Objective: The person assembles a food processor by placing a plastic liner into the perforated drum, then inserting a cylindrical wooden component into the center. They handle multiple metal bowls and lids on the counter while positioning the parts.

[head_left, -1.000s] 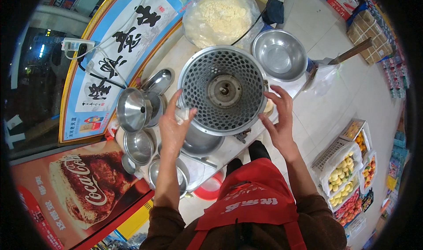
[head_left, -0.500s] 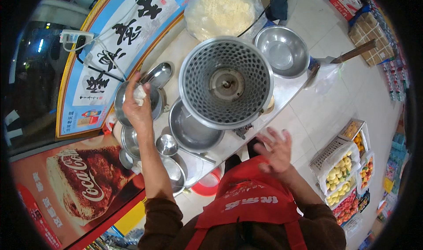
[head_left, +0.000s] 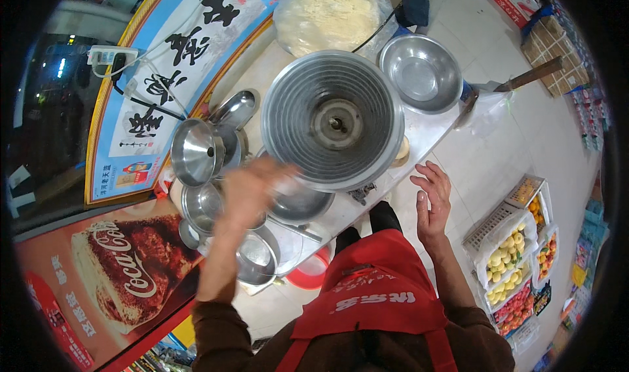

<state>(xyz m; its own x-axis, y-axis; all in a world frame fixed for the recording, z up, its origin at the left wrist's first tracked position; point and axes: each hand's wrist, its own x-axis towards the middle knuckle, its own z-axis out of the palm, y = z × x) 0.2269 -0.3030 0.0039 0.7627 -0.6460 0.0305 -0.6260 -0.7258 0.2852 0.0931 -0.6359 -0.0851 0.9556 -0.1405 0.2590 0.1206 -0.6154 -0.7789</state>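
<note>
My left hand point(head_left: 255, 185), smeared by motion, is over the wide grey metal basin point(head_left: 304, 205), beside the near left rim of a large metal drum point(head_left: 334, 57). A small white wad shows as a pale blur at its fingertips; I cannot tell what it is made of. The drum's inner wall shows smooth rings, and a round hub point(head_left: 337, 124) sits at its bottom. Off the table's near right edge, my right hand point(head_left: 432, 198) hangs with its fingers apart and nothing in it. A shiny round steel piece with a dark spot point(head_left: 194, 154) leans on a pot at the left.
A steel scoop point(head_left: 237, 110), bowls point(head_left: 203, 205) and a small pan point(head_left: 255, 257) crowd the table's left end. Behind the drum is a plastic bag of pale crumbly stuff point(head_left: 334, 15). A steel basin point(head_left: 420, 74) stands at right. Fruit crates point(head_left: 504, 254) sit on the floor.
My left hand has moved right and nearer, from the pots to beside the drum. The drum's holes have smeared into rings, so it spins. The shiny round piece now shows. My right hand has risen slightly.
</note>
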